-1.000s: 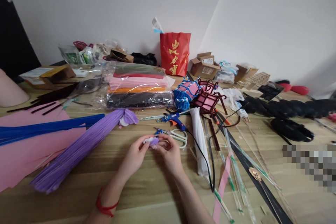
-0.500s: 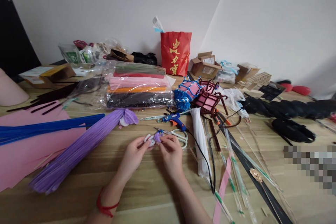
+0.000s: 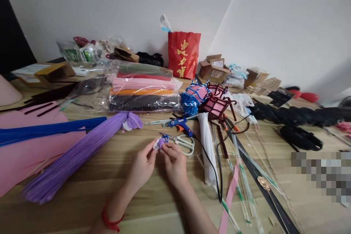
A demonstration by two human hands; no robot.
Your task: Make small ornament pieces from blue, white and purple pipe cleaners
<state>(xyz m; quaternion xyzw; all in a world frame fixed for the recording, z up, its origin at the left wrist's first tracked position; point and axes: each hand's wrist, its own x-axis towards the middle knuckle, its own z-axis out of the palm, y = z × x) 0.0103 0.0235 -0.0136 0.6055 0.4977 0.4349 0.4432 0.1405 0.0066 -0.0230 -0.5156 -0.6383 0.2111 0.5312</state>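
Note:
My left hand [image 3: 144,161] pinches the white side of a small curled pipe cleaner piece [image 3: 161,142], coloured white, purple and blue. On its purple side, the fingers of my right hand [image 3: 175,162] are closed. The fingertips hide part of the piece. Just beyond my right hand lie scissors [image 3: 186,144] with pale handles, and past them a blue glue gun [image 3: 182,124]. To the left stretches a bundle of purple pipe cleaners [image 3: 79,157]. A bundle of white pipe cleaners [image 3: 207,150] lies to the right.
Blue pipe cleaners [image 3: 52,129] rest across pink sheets [image 3: 35,153] at left. Bagged pipe cleaners [image 3: 144,87] lie behind. Pink lantern-like shapes [image 3: 215,106] stand beside the bag, and a red bag [image 3: 183,55] is against the wall. The glue gun's black cord [image 3: 211,164] runs toward the front.
Both hands have drawn closer together around the piece. Its white loops, spread out before, now look more bunched up against the purple part. The view has shifted slightly.

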